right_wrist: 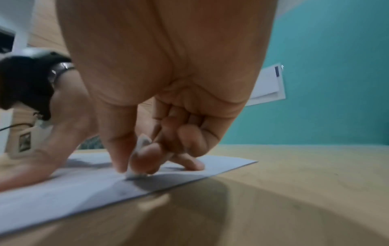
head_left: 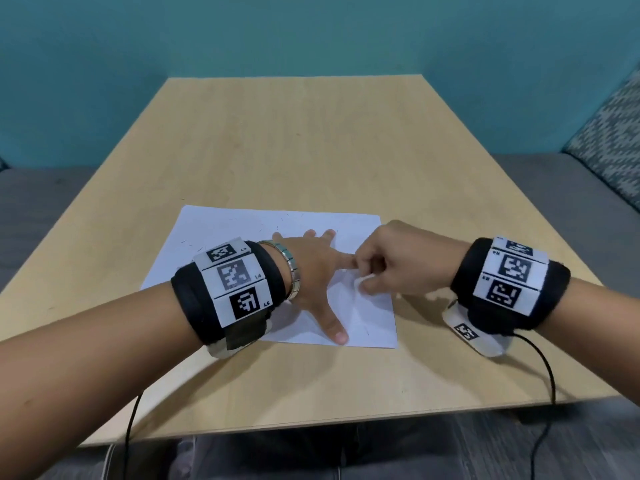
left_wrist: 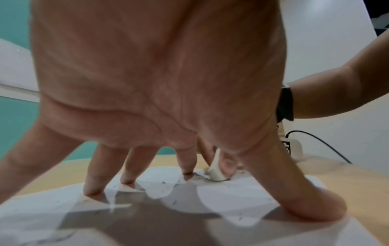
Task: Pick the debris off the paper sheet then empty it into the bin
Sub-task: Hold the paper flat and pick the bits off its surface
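A white paper sheet (head_left: 221, 233) lies on the wooden table (head_left: 294, 150), near its front. Small dark specks of debris (head_left: 232, 219) are scattered over the sheet, also seen as specks (left_wrist: 173, 202) in the left wrist view. My left hand (head_left: 318, 271) lies flat on the sheet with fingers spread, pressing it down. My right hand (head_left: 363, 278) is just to its right, thumb and fingers pinching a small white eraser (head_left: 365, 280) whose lower end touches the paper (right_wrist: 84, 186). The eraser (left_wrist: 215, 171) shows beyond my left index finger. No bin is in view.
Bare wooden tabletop extends behind and beside the sheet. A patterned cushion (head_left: 613, 143) lies on a grey seat at the right. A teal wall stands behind the table. Black cables (head_left: 550, 375) hang from both wrists over the front edge.
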### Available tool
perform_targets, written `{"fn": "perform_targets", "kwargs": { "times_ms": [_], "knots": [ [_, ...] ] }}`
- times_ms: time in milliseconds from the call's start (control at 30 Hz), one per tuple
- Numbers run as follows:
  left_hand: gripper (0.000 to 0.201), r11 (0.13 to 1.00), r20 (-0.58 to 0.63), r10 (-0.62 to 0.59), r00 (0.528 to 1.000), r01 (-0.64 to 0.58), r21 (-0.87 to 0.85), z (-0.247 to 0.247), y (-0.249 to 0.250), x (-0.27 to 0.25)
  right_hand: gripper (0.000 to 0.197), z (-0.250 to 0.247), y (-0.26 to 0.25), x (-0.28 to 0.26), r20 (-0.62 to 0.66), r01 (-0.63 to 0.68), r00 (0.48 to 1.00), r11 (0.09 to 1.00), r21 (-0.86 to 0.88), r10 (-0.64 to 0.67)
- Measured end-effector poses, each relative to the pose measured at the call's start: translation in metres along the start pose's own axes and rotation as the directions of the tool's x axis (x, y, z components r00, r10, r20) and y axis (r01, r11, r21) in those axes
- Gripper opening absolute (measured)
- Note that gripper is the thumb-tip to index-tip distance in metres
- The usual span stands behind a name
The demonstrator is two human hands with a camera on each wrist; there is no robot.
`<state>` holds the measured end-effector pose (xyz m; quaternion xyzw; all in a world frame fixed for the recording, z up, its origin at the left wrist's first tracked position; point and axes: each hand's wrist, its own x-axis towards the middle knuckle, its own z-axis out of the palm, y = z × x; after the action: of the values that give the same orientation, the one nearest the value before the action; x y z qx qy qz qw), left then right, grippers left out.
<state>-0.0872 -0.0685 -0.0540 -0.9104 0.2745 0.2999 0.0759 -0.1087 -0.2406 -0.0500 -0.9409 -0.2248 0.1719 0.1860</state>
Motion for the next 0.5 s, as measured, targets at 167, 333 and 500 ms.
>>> {"fn": "perform_targets", "kwargs": {
  "times_ms": [167, 333, 500],
  "knots": [
    [0.123, 1.000, 0.025, -0.016, 1.000, 0.015, 0.017, -0.001, 0.003, 0.004, 0.017, 0.012, -0.008, -0.010, 0.128, 0.077, 0.989, 0.997, 0.013, -0.078],
    [0.121, 0.999, 0.040, -0.029, 0.999, 0.028, 0.024, -0.006, 0.007, 0.004, 0.023, 0.009, -0.002, -0.009, 0.032, 0.039, 0.999, 0.999, 0.004, -0.039],
    [0.122, 1.000, 0.039, -0.029, 0.999, 0.028, 0.009, -0.005, 0.006, 0.005, 0.018, 0.003, 0.006, -0.010, 0.019, 0.009, 1.000, 0.999, 0.053, -0.010]
  ]
}}
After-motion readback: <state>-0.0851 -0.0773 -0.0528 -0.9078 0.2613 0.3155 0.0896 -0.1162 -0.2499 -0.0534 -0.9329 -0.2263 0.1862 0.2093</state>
